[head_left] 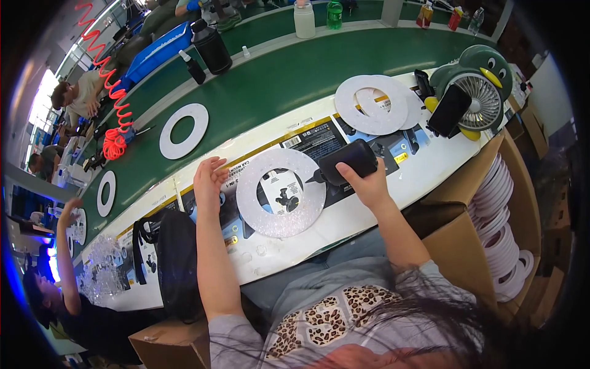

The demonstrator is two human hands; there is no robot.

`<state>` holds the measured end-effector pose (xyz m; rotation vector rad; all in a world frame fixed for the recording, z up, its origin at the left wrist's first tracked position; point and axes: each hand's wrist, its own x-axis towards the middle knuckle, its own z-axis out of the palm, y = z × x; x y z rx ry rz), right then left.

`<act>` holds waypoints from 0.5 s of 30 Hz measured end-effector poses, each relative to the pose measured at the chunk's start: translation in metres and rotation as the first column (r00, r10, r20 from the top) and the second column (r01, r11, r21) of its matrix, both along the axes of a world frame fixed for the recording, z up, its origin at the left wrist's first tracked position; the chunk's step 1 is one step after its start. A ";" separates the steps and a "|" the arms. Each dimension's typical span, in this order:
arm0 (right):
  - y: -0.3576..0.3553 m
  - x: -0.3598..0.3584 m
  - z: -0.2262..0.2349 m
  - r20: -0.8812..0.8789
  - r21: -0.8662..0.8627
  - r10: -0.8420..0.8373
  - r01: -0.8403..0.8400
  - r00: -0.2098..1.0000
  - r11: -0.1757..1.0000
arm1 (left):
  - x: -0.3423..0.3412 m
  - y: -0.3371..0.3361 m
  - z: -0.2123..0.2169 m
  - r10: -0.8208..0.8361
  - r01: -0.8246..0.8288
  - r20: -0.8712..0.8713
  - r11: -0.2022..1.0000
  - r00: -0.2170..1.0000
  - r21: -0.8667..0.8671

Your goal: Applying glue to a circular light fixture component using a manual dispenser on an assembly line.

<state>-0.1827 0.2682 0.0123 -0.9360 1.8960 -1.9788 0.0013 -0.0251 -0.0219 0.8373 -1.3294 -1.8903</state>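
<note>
In front of me a flat white ring (249, 197) lies on the printed cardboard covering the worktop, with the print showing through its hole. My right hand (370, 183) is wrapped around a black squeeze bottle (349, 161), tilted so its pointed nozzle is over or just beside the ring's right edge. Beyond the ring's left edge, my left hand (211, 178) is held with loosely bent fingers and nothing in them. Two more white rings (351, 114) overlap each other on the cardboard to the far right. I cannot see whether any liquid comes from the nozzle.
On the green belt lie white rings (165, 142). A penguin-shaped fan (476, 101) with a phone (450, 111) stands right, above an open carton (458, 249) of stacked rings. A black bag (178, 264) lies left. A co-worker's arm (64, 246) reaches toward the belt.
</note>
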 end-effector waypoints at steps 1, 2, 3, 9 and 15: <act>-0.002 -0.001 -0.002 0.043 -0.026 0.012 -0.011 0.999 1.000 | 0.001 0.000 -0.001 0.000 0.000 -0.004 1.000 1.000 -0.003; -0.004 -0.001 -0.004 0.041 -0.028 0.012 -0.011 0.999 1.000 | 0.000 0.000 -0.002 -0.009 0.009 -0.002 1.000 1.000 -0.010; -0.005 -0.001 -0.007 0.067 -0.090 -0.008 0.014 0.998 0.996 | 0.000 0.000 -0.003 -0.018 0.018 0.000 1.000 1.000 -0.016; -0.001 -0.005 -0.018 0.075 -0.092 0.010 -0.003 0.997 0.996 | 0.001 -0.001 -0.002 -0.013 0.013 0.001 1.000 1.000 -0.017; -0.002 -0.004 -0.018 -0.028 -0.020 0.044 -0.044 0.999 0.999 | 0.000 -0.001 -0.001 -0.006 0.006 0.013 1.000 1.000 -0.008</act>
